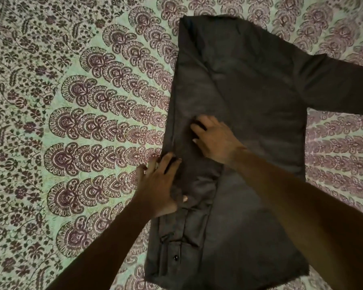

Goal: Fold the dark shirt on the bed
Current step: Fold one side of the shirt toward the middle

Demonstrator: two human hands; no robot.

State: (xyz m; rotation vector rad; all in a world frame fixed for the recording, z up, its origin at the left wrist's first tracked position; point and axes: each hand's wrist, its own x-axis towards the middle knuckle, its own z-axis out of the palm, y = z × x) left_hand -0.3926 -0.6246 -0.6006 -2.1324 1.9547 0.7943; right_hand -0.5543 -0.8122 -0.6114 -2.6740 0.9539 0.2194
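Observation:
The dark shirt (249, 97) lies flat on the bed, back side up. Its left side is folded inward, and that sleeve runs down along the folded edge, with a cuff and a small button near the bottom left. The other sleeve (344, 86) stretches out to the right. My left hand (161, 185) lies on the folded left edge, fingers straight, thumb on the sleeve cloth. My right hand (214, 139) rests flat on the shirt just right of the fold, fingers pointing left.
A patterned bedspread (82, 122) in pale green with maroon paisley motifs covers the bed all around the shirt. A floral border runs along the far left side.

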